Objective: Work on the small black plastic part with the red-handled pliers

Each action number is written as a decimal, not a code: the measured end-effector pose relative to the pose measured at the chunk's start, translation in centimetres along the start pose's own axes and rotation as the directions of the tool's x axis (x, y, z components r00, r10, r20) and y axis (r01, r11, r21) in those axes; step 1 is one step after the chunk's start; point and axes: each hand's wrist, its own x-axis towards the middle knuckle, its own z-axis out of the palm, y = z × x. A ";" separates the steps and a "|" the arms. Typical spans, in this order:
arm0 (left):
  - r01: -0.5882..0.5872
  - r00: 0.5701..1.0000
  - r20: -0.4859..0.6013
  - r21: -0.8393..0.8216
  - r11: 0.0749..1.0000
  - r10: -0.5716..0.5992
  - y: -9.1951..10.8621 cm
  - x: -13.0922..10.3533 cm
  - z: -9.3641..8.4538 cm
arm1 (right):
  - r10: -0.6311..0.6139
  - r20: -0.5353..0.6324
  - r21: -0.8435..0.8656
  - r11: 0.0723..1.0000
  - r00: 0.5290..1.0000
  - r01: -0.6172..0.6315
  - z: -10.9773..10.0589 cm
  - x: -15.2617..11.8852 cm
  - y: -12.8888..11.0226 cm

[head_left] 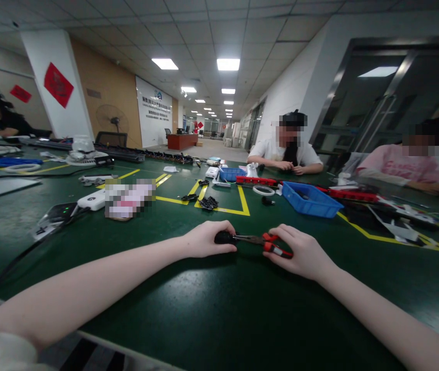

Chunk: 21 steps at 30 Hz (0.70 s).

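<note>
Low over the green table [188,314], my left hand [209,238] is closed around a small black part [225,237], whose exact kind I cannot make out. My right hand [300,251] grips needle-nose pliers [277,249] by their red and black handles. The metal jaws point left and meet the right side of the black part. Whether the jaws clamp it or only touch it is too small to tell. Beyond my hands, several small black parts [208,203] lie in a loose pile near yellow tape lines.
A blue bin [312,200] stands at the right, with a white tape roll [263,190] beside it. Leftward lie a phone [126,201], a white power strip [92,200] and a black cable [14,265]. Another person [287,149] sits across the table, others at both sides.
</note>
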 end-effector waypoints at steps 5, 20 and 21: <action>0.004 1.000 0.021 -0.001 1.000 -0.004 0.3 -0.1 -0.1 | 0.063 0.067 0.134 0.988 0.996 -0.072 -0.1 0.0 0.0; 0.027 0.998 0.057 -0.118 0.993 -0.020 0.7 -0.2 -0.4 | 0.183 0.152 0.267 0.939 0.971 -0.219 -0.5 0.1 -1.4; 0.033 0.998 0.066 -0.107 0.994 -0.026 0.8 -0.2 -0.4 | 0.172 0.143 0.252 0.946 0.975 -0.204 -0.5 0.1 -1.4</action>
